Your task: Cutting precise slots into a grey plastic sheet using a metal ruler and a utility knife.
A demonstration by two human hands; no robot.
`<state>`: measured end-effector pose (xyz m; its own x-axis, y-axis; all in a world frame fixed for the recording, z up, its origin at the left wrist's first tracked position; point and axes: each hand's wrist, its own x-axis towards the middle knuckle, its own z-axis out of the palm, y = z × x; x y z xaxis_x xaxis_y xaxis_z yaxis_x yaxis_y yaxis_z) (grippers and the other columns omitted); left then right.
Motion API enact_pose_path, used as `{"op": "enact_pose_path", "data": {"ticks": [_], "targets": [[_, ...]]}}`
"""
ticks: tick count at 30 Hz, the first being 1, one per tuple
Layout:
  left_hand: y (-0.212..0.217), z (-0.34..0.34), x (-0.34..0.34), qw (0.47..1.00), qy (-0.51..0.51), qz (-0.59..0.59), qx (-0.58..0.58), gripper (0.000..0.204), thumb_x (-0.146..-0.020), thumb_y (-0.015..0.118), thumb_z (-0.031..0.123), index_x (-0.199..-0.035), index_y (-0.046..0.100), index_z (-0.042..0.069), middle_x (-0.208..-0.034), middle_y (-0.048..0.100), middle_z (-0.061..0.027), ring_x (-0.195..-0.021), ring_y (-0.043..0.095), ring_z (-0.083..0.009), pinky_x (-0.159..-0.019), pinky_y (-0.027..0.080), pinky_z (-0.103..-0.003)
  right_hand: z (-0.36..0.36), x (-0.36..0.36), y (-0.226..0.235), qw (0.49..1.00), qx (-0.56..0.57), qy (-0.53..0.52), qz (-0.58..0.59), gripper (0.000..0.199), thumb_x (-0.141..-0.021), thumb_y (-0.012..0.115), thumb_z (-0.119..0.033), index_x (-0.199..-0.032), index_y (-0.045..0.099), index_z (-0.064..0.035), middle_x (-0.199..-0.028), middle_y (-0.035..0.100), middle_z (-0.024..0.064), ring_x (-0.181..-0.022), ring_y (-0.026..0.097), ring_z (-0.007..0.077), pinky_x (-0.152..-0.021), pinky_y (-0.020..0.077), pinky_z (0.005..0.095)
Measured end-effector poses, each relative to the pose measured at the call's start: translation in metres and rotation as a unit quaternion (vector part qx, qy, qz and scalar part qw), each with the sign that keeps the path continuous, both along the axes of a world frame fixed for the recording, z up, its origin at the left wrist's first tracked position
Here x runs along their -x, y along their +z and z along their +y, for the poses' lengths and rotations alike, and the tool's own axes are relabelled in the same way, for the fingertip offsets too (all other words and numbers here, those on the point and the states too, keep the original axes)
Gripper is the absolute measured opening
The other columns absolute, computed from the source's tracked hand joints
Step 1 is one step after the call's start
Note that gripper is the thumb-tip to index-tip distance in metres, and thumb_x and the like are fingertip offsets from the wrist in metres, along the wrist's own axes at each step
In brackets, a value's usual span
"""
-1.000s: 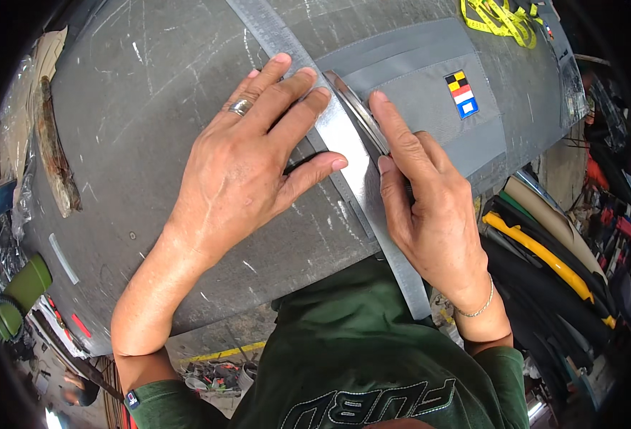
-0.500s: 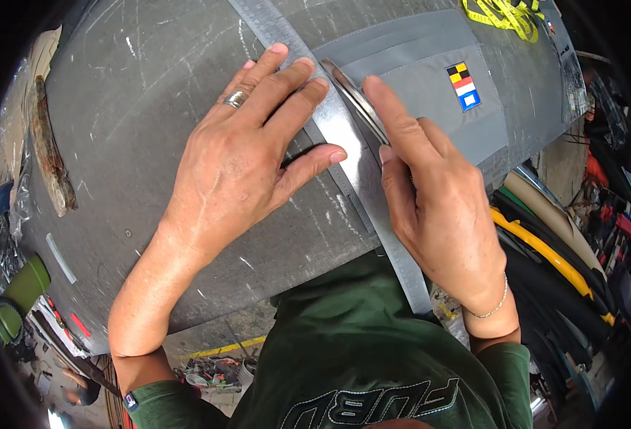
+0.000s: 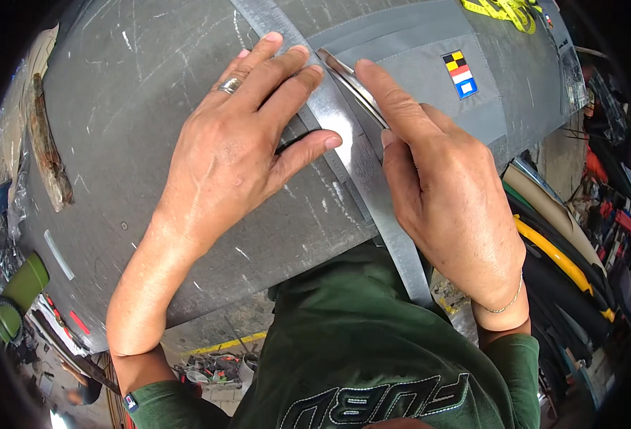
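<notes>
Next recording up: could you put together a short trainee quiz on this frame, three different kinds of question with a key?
1. Multiple choice: which hand holds the slim metal tool? A) left; B) right; C) neither.
2. True or false: the fingertips of the left hand rest on the metal ruler.
3. Fill in the colour: the measuring tape at the top right is ____.

Key: 1 B, the right hand; 2 true; 3 yellow.

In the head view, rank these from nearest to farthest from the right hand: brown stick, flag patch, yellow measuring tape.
1. Flag patch, just above the right hand
2. Yellow measuring tape, at the top right
3. Brown stick, over at the far left
</notes>
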<state>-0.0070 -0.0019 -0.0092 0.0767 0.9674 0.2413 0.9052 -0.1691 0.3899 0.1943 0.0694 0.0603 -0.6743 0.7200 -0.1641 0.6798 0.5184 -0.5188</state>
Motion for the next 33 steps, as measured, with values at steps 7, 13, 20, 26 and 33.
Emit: {"op": "enact_pose_path", "data": {"ticks": [7,13,20,26,33], "targets": [[-0.002,0.001,-0.001,1.0,0.0,-0.003,-0.009,0.056,-0.084,0.083,0.039,-0.129,0.069,0.009,-0.141,0.063,-0.0089,-0.142,0.051,-0.0327,-0.111,0.05,-0.046,-0.007,-0.003,-0.002,1.0,-0.002,-0.015,-0.003,0.059,-0.095,0.058,0.006,-0.15,0.054,-0.0132,-0.097,0.068,0.0205,-0.084,0.069,0.0362,-0.077,0.0544,0.0431],[0.002,-0.001,-0.004,1.0,0.009,-0.01,-0.006,0.055,-0.085,0.082,0.039,-0.13,0.068,0.01,-0.137,0.063,-0.0099,-0.14,0.053,-0.0332,-0.109,0.052,-0.046,0.0,-0.012,-0.011,0.999,-0.004,0.018,0.031,0.055,-0.097,0.057,0.005,-0.15,0.053,-0.0098,-0.114,0.07,0.0212,-0.086,0.071,0.0301,-0.076,0.0549,0.0386],[0.009,-0.002,-0.006,0.998,-0.005,0.064,-0.017,0.055,-0.089,0.078,0.039,-0.132,0.067,0.007,-0.132,0.064,-0.0123,-0.138,0.054,-0.035,-0.108,0.051,-0.046,0.043,-0.043,0.005,0.835,0.42,-0.074,0.347,0.105,-0.083,0.088,-0.028,-0.161,0.025,0.002,-0.143,0.055,0.0293,-0.108,0.071,0.0259,-0.083,0.0627,0.028],[0.016,-0.006,-0.016,0.999,0.024,0.026,0.022,0.053,-0.092,0.076,0.037,-0.133,0.066,0.005,-0.136,0.063,-0.0141,-0.138,0.054,-0.034,-0.106,0.052,-0.045,0.108,-0.057,0.008,0.809,0.418,0.226,0.347,0.097,-0.097,0.067,-0.053,-0.167,0.011,-0.0144,-0.162,0.019,0.0399,-0.149,0.033,0.0507,-0.109,0.0506,0.0598],[0.016,-0.005,-0.014,0.999,0.018,0.039,0.004,0.05,-0.093,0.074,0.037,-0.127,0.066,0.001,-0.131,0.065,-0.0162,-0.131,0.059,-0.0359,-0.101,0.055,-0.045,0.129,-0.001,0.014,0.96,0.027,-0.038,0.277,0.025,-0.1,0.068,-0.018,-0.11,0.068,0.005,-0.088,0.075,0.0119,-0.083,0.072,0.0148,-0.063,0.0594,0.0303]]}}
